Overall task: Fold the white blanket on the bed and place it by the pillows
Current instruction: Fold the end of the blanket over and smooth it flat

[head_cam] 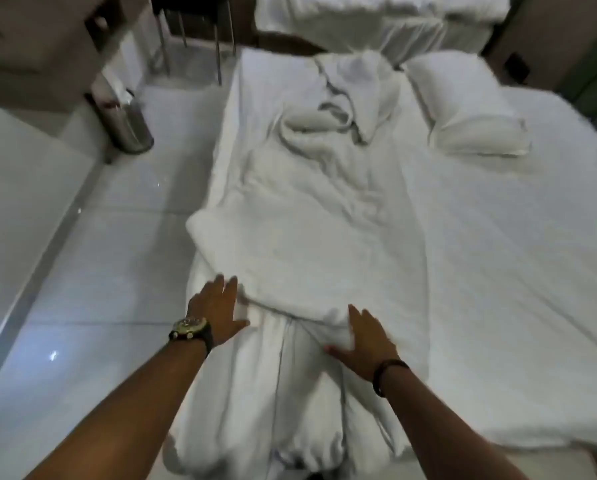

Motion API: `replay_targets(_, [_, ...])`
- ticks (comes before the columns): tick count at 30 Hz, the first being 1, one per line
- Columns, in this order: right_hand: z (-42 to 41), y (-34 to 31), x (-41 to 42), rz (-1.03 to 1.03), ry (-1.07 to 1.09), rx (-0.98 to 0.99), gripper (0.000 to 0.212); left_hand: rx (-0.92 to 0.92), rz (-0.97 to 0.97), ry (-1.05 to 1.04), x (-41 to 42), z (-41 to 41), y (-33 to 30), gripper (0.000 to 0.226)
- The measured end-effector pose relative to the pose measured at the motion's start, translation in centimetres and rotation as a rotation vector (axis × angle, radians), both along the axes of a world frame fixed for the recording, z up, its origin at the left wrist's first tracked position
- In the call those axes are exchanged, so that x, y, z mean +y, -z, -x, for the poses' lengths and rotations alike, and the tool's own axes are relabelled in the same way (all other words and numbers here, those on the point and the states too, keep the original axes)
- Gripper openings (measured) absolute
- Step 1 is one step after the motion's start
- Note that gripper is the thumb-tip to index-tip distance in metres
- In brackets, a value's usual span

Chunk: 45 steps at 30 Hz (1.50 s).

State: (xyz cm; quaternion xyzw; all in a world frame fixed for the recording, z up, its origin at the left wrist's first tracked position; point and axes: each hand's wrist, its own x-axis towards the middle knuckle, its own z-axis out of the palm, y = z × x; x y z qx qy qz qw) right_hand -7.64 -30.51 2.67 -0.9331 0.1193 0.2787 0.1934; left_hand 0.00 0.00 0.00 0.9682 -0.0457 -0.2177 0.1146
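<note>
Currently our left hand (217, 308) and right hand (363, 341) rest open on the white blanket (311, 244); soft and bulky, we should grip its near corners.

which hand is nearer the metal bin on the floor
Left. The left hand lies on the blanket's near-left edge, on the bin's side; the right hand rests further right.

No readable text, label or number anywhere.

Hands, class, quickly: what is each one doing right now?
Left hand: open, fingers spread flat on the white blanket, holding nothing.
Right hand: open, palm pressed on the blanket's near edge, holding nothing.
</note>
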Motion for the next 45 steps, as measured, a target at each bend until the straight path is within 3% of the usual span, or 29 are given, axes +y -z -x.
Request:
replay_targets(4, [4.8, 5.7, -0.3, 0.342, -0.114, -0.048, 0.104, 0.047, 0.308, -0.537, 1.0, -1.2, 5.3, 0.109])
replay_targets(7, [6.4, 8.7, -0.4, 0.441, -0.188, -0.128, 0.083, 0.081, 0.554, -0.825, 1.4, -3.3, 7.5, 0.088])
replay_targets(11, [4.2, 8.8, -0.5, 0.417, -0.191, -0.216, 0.044, 0.082, 0.913, -1.044, -0.6, -6.7, 7.1, 0.085])
replay_targets(14, [2.8, 7.1, -1.9, 0.281, -0.051, -0.274, 0.028, 0.048, 0.965, -1.144, -1.7, -8.8, 7.2, 0.091])
replay_targets(17, [5.3, 5.6, -7.2, 0.341, 0.067, -0.339, 0.016, 0.022, 0.927, -1.117, -1.2, -10.0, 8.1, 0.109])
replay_targets(21, [12.1, 6.0, -15.6, 0.538, 0.124, -0.187, 0.017, 0.019, 0.836, -0.871, -4.3, -9.2, 7.8, 0.056])
replay_targets(24, [13.5, 6.4, -16.3, 0.446, 0.334, -0.209, 0.016, -0.093, 1.001, -0.846, -9.2, -7.2, 5.5, 0.03])
replay_targets(27, [13.3, 7.1, -12.0, 0.205, 0.474, -0.353, 0.02, -0.148, 1.27, -0.947, -11.6, -5.9, 4.2, 0.029])
replay_targets(29, [13.6, 8.7, -8.5, 0.128, 0.287, -0.423, 0.044, -0.183, 1.285, -0.917, -11.6, -4.7, 2.9, 0.04])
replay_targets(32, [13.3, 12.6, -7.3, 0.294, 0.085, -0.261, 0.071, -0.256, 1.247, -0.89, -9.9, -2.9, 1.1, 0.07])
replay_targets(35, [12.0, 14.6, -9.9, 0.444, 0.099, -0.114, 0.072, -0.167, 1.388, -0.887, -7.4, -0.9, 0.6, 0.066])
replay_targets(37, [11.7, 14.8, -11.3, 0.485, -0.004, -0.125, 0.056, 0.081, 1.324, -0.806, -6.7, 1.4, 1.4, 0.079])
replay_targets(39, [11.2, 14.2, -12.3, 0.462, -0.041, -0.165, 0.041, 0.305, 1.084, -0.664, -6.7, 3.9, 3.2, 0.081])
replay_targets(42, [9.9, 12.4, -13.0, 0.322, 0.084, -0.205, 0.038, 0.252, 0.72, -0.519, -7.1, 6.1, 5.0, 0.046])
replay_targets(45, [9.3, 10.3, -13.7, 0.201, 0.391, -0.281, 0.034, 0.12, 0.898, -0.671, -7.2, 6.6, 4.6, 0.04])
